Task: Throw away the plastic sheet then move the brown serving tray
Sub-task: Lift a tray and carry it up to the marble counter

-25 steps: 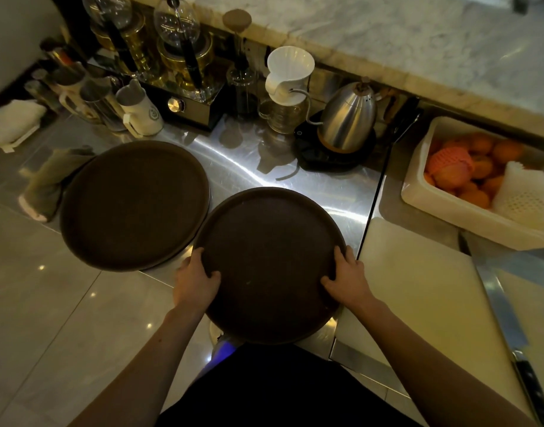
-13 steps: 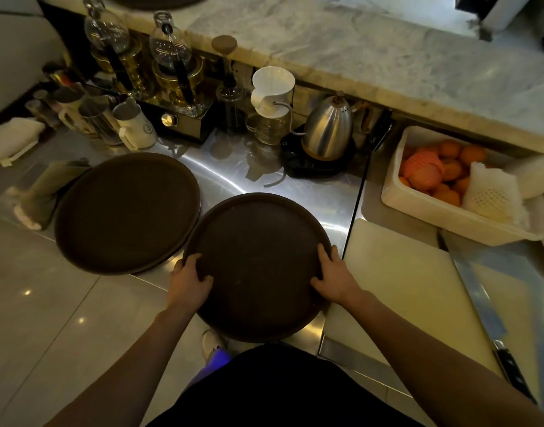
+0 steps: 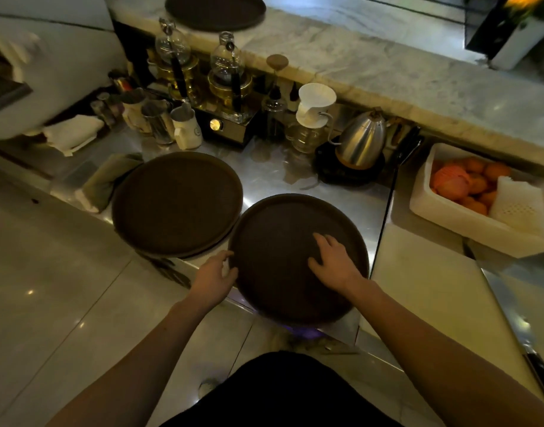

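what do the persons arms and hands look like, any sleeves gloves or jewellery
Both forearms are bare from elbow to wrist, with no sleeves in view. The left hand and right hand wear no gloves, and no rings, watch or bracelets show in this dim light. A dark, apparently black garment covers the torso at the bottom edge.

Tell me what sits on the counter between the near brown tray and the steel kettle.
Nothing. In the head view the stretch from the near brown tray to the kettle on its dark base is bare, shiny steel counter.
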`<control>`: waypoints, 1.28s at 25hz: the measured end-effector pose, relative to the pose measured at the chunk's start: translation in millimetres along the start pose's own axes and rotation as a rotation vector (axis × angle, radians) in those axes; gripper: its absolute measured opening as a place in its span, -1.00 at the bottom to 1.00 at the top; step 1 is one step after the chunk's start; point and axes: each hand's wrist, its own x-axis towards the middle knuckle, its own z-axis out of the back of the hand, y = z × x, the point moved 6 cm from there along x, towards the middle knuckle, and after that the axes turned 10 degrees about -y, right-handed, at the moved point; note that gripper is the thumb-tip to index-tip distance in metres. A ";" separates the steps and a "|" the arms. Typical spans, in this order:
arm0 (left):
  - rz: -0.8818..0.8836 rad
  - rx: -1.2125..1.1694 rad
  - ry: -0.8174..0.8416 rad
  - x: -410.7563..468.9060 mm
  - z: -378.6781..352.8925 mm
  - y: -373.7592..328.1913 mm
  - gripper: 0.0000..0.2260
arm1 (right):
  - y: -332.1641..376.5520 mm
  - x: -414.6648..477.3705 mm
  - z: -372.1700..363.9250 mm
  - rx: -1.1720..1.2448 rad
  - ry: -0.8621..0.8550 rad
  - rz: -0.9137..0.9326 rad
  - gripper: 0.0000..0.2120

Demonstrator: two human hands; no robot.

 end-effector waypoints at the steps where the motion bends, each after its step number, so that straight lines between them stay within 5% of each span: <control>1: -0.025 -0.012 -0.015 -3.7 11.0 5.3 -0.64 | 18.2 -2.2 -4.9 0.012 -0.015 0.023 -0.37; 15: -0.146 0.074 -0.332 -59.7 177.7 108.0 -0.65 | 279.5 -23.3 -94.7 -0.023 -0.037 0.468 -0.44; 22: -0.082 0.096 -0.397 -20.3 205.9 128.2 -0.53 | 309.2 23.1 -94.6 -0.143 -0.045 0.536 -0.38; 32: 0.127 0.111 -0.275 99.9 200.5 150.1 -0.45 | 282.6 167.6 -91.1 -0.200 -0.025 0.371 -0.28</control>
